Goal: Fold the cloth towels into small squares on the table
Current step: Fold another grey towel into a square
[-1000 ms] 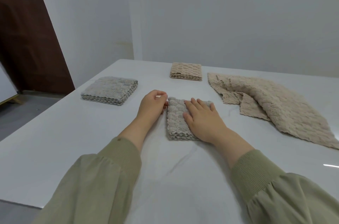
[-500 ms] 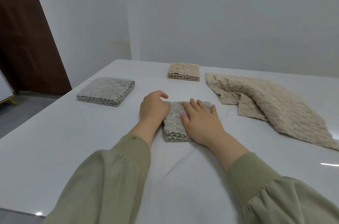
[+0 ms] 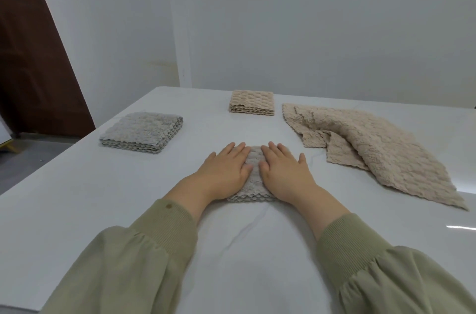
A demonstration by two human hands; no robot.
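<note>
Change comes from the left: my left hand [image 3: 226, 172], curled against the left edge of the small grey towel [image 3: 253, 185] a second ago, now lies flat on top of it, while the right hand [image 3: 286, 172] has stayed spread over the towel's right half. I read that as the last fold being closed and now pressed down, so this piece is close to done as a small square, lying on the white table [image 3: 77, 197] directly in front of me. That would make it the third finished one, after the folded grey square [image 3: 141, 131] far left and the folded beige square [image 3: 252, 102] at the back. The loose beige towel [image 3: 373, 149], rumpled well off to the right, is still unfolded and looks like the next job. As for pose, both hands are palm down, side by side, with only a narrow strip of grey cloth showing between them. The left hand's fingers are straight and point away from me, gripping nothing. The right hand matches it, relaxed and pressing, thumb out to the side.
</note>
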